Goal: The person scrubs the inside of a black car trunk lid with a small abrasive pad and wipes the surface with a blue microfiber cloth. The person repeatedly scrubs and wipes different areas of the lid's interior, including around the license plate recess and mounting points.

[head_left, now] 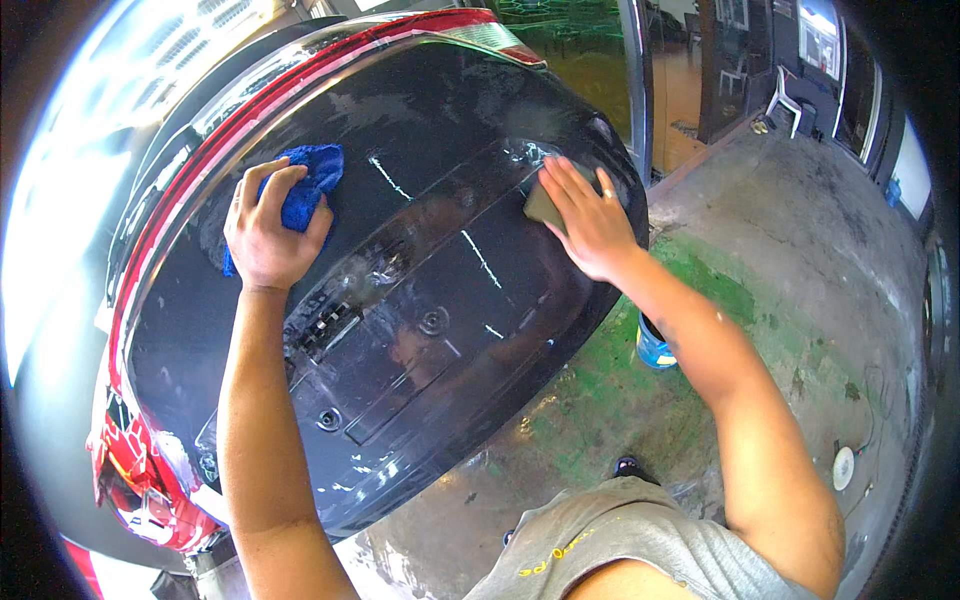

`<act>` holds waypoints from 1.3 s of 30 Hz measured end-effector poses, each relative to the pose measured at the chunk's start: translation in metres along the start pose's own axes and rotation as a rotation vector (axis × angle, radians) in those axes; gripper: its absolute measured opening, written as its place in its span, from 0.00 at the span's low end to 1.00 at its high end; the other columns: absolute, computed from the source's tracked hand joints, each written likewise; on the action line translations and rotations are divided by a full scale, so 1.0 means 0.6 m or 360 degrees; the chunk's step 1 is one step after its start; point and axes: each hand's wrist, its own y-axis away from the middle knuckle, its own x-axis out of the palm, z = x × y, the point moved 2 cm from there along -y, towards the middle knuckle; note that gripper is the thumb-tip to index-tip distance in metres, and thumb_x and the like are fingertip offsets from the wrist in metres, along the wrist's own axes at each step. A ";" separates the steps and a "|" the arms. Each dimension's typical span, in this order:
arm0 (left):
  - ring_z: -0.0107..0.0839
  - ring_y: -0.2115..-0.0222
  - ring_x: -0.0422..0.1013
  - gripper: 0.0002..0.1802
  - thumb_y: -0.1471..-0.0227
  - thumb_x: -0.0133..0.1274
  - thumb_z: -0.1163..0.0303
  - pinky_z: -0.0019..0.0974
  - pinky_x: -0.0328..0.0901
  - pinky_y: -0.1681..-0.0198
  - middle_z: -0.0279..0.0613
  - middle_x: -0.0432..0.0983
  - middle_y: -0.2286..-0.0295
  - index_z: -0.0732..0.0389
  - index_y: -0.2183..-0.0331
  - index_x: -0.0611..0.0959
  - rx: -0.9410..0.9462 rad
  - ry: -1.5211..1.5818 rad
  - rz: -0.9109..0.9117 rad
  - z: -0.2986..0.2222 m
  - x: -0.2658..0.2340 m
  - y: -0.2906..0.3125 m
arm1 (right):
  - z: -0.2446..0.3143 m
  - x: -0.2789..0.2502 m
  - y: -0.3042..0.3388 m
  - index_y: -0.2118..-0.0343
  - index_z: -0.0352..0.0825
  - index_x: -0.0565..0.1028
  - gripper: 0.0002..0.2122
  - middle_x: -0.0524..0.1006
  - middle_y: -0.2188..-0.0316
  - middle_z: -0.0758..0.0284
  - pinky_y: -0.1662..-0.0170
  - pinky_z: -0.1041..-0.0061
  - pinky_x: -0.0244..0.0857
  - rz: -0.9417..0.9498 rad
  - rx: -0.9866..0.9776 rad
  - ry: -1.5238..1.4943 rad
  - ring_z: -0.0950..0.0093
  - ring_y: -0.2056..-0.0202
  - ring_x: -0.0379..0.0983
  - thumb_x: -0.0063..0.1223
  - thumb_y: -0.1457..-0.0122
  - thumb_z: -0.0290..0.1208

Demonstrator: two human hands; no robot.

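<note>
My left hand (272, 225) is closed around a bunched blue cloth (312, 188), which rests on the dark trunk lid (400, 105) of a car. Farther right, my right hand (590, 217) presses an olive-grey sanding pad (543, 208) against the lid's right part. Its fingers lie stretched over the pad, and the thumb is along the near edge. Wet-looking, dull patches cover the lid. Between my hands run pale, whitish streaks (480, 259). A recessed strip with fittings and a hole (330, 323) crosses the lid's middle.
Red tail lamps (150, 470) border the lid at left. A blue can (655, 345) stands on the green-stained concrete floor (740, 290) below my right forearm. A white chair (786, 103) stands at the far right, and a white disc (844, 467) lies on the floor.
</note>
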 end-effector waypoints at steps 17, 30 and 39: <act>0.48 0.49 0.82 0.22 0.54 0.72 0.66 0.49 0.75 0.43 0.44 0.84 0.51 0.54 0.54 0.89 0.0006 0.0008 0.0002 0.006 0.000 0.008 | 0.051 -0.018 0.155 0.20 0.36 0.52 0.51 0.49 0.18 0.60 0.24 0.30 0.42 0.0433 0.0075 -0.0003 0.63 0.18 0.45 0.72 0.44 0.35; 0.47 0.49 0.82 0.22 0.54 0.72 0.66 0.48 0.76 0.44 0.42 0.85 0.50 0.52 0.54 0.89 0.0004 0.0045 -0.0009 0.008 0.006 0.007 | 0.058 -0.015 0.075 0.21 0.35 0.55 0.45 0.51 0.18 0.60 0.26 0.28 0.43 0.0288 0.0124 0.0221 0.64 0.19 0.48 0.67 0.36 0.42; 0.47 0.50 0.82 0.22 0.54 0.72 0.63 0.49 0.76 0.46 0.40 0.84 0.51 0.51 0.55 0.88 -0.0003 0.0035 -0.0024 0.013 -0.001 0.009 | 0.107 0.014 0.096 0.23 0.33 0.59 0.34 0.55 0.19 0.59 0.26 0.28 0.45 0.0206 0.0212 0.0201 0.63 0.20 0.51 0.52 0.25 0.46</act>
